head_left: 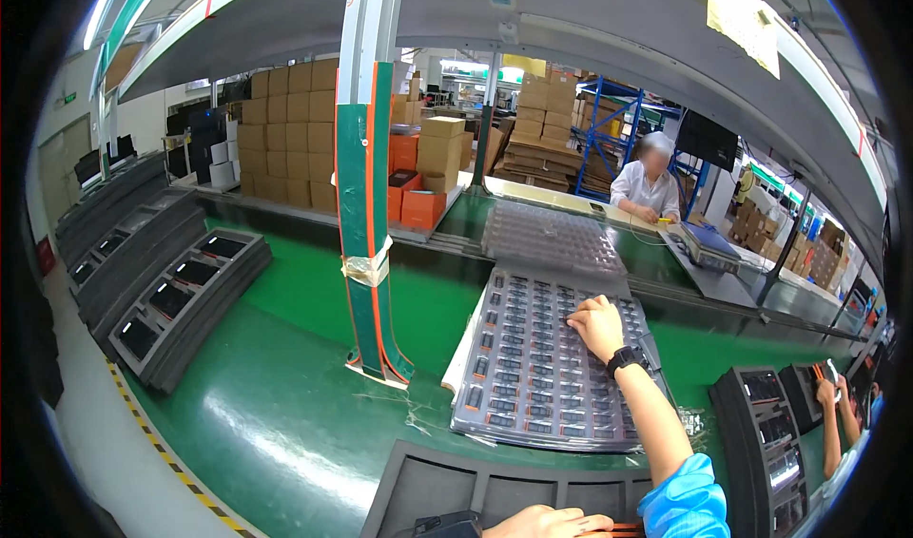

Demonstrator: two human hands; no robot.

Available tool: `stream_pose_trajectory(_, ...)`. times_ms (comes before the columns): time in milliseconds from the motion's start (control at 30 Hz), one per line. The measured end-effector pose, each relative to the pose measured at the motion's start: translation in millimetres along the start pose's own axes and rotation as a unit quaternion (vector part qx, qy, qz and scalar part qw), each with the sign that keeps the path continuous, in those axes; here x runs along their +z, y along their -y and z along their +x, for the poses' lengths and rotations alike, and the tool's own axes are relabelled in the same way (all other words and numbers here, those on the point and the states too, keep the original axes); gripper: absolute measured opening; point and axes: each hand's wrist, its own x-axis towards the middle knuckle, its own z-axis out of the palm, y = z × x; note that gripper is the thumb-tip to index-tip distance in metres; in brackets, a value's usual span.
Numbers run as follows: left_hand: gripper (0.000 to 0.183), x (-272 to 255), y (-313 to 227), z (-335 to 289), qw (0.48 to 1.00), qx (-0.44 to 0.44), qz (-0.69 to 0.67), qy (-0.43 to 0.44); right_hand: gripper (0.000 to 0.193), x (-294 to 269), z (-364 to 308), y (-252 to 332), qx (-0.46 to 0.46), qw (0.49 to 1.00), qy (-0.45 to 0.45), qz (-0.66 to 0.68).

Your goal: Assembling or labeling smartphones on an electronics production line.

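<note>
A clear plastic blister tray (459, 414) lies on the green bench, its pockets filled with rows of small dark parts with orange edges (539, 412). My right hand (599, 327), with a black band at the wrist, reaches over the tray's upper right with fingertips pinched down at a pocket; what they grip is hidden. At the bottom edge my left hand (547, 523) is curled around thin orange-and-black strips (623, 530) that stick out past its fingers. Beneath it lies a dark grey foam tray (430, 481) with rectangular compartments, partly cut off by the frame.
More clear trays (552, 237) sit behind the filled one. A green-and-orange wrapped post (366, 215) rises left of it. Foam trays holding dark devices are stacked at left (181, 296) and right (761, 433). A co-worker (647, 182) sits across; another person's hands (832, 391) work at far right.
</note>
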Motion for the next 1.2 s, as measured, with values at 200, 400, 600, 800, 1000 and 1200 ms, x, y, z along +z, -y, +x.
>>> stream_pose_trajectory(200, 0.03, 0, 0, 1, 1.0, -0.006, -0.007, -0.001, 0.011, -4, 6, 6, -0.013, 0.999, 0.031, -0.008)
stream_pose_trajectory(400, 0.029, -1, -1, 1, 1.0, -0.007, -0.016, 0.001, 0.01, 6, 12, 1, 0.043, 0.999, -0.007, -0.019)
stream_pose_trajectory(600, 0.028, -2, -1, 2, 1.0, -0.005, -0.023, -0.001, 0.012, 22, 13, -12, 0.034, 0.998, 0.012, -0.051)
stream_pose_trajectory(800, 0.029, -4, -1, 3, 1.0, -0.009, -0.003, 0.004, 0.013, 24, 13, -11, -0.009, 1.0, 0.007, -0.007)
stream_pose_trajectory(1000, 0.03, -7, -2, 8, 1.0, -0.002, 0.011, 0.011, 0.011, 33, 12, -4, 0.032, 0.999, 0.02, -0.031)
stream_pose_trajectory(1200, 0.031, -3, -4, 10, 1.0, 0.01, 0.016, 0.012, 0.014, 16, -2, -9, 0.041, 0.997, -0.036, -0.06)
